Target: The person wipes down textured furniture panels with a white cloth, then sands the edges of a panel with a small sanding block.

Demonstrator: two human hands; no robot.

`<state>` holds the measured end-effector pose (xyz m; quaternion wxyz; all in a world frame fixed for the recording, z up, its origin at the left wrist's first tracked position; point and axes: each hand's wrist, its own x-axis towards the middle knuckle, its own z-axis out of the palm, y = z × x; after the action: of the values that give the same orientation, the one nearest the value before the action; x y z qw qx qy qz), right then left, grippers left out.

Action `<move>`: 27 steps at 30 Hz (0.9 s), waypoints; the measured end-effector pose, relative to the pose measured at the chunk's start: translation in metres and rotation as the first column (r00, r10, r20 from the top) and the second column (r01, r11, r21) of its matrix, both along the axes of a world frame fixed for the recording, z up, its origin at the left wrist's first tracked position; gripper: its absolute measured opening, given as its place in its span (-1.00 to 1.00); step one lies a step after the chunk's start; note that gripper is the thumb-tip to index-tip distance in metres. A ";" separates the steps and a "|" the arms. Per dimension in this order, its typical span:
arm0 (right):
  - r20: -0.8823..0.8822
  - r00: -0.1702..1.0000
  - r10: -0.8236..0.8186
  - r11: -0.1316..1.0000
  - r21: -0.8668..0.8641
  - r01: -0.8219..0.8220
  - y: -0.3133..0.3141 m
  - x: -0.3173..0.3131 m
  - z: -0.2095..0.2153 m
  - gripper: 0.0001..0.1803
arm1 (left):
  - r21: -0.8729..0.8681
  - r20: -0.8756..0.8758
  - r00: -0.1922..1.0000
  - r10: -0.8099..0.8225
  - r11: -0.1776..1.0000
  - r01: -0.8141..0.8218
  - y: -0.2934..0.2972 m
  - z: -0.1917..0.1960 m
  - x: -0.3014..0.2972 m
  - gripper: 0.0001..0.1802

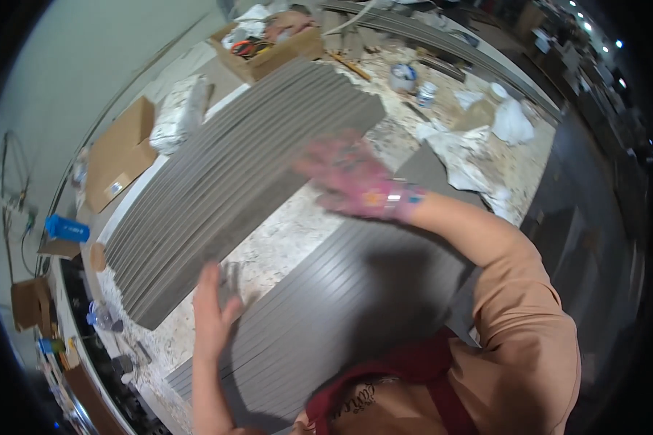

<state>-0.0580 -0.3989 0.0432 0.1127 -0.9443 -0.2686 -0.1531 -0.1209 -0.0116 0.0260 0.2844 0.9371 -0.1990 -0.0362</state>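
Head view. Looking down on a speckled stone worktop (290,232), pale with dark flecks, running from the lower left toward the upper right. Lying across its middle: a long stack of grey grooved panels (232,181), tilted diagonally, one end near the left edge of the worktop, the other reaching toward the far end. Sitting nearer, at the near edge: a second stack of grey panels (348,304), flatter, partly in shadow.

Left hand (212,312) standing open, fingers straight and together, pressing edgewise against the near side of the long stack, gripping nothing. Right hand (352,181) blurring with motion, smeared with pink, fingers spread, resting at the far end of the long stack; impossible to tell whether closing on the panel edge or merely touching.

Crowding the far end of the worktop: an open cardboard box (268,43) holding odds and ends, a small white tub (403,76), crumpled white rags (479,138). Lying along the left edge: a flat cardboard sheet (120,152) and a white wrapped bundle (178,112). Further left, off the worktop: a blue cylinder (67,229) before a pale green wall (65,80). Darkening at the right: a dim room with small ceiling lights (586,25).
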 end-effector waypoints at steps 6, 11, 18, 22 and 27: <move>-0.119 0.706 -0.698 0.685 0.179 0.707 -0.208 -0.140 -0.047 -0.47 | 0.261 -0.072 0.994 -0.083 0.960 0.099 -0.030 0.001 -0.057 -0.06; 0.018 0.584 -0.812 0.554 0.339 0.760 -0.341 -0.167 -0.094 -0.55 | 0.237 0.022 0.991 -0.134 0.963 0.125 -0.023 -0.006 -0.052 -0.11; 0.074 0.888 -0.455 0.861 0.290 0.417 -0.167 -0.128 0.006 -0.48 | 0.317 -0.067 0.992 -0.107 0.940 0.123 -0.023 0.002 -0.062 -0.03; -0.077 0.995 -0.056 0.995 -0.089 0.049 -0.051 -0.144 -0.030 -0.29 | 0.312 -0.002 0.986 -0.168 0.936 0.161 -0.023 -0.001 -0.057 0.08; -0.302 0.946 0.119 0.978 -0.128 -0.164 -0.025 -0.155 -0.015 -0.21 | 0.311 -0.022 0.993 -0.120 0.943 0.121 -0.012 -0.014 -0.032 0.03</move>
<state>-0.2135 -0.4239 0.0282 0.0899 -0.9406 -0.3269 0.0180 -0.1528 -0.0238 0.0122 0.1307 0.9562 -0.2474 -0.0856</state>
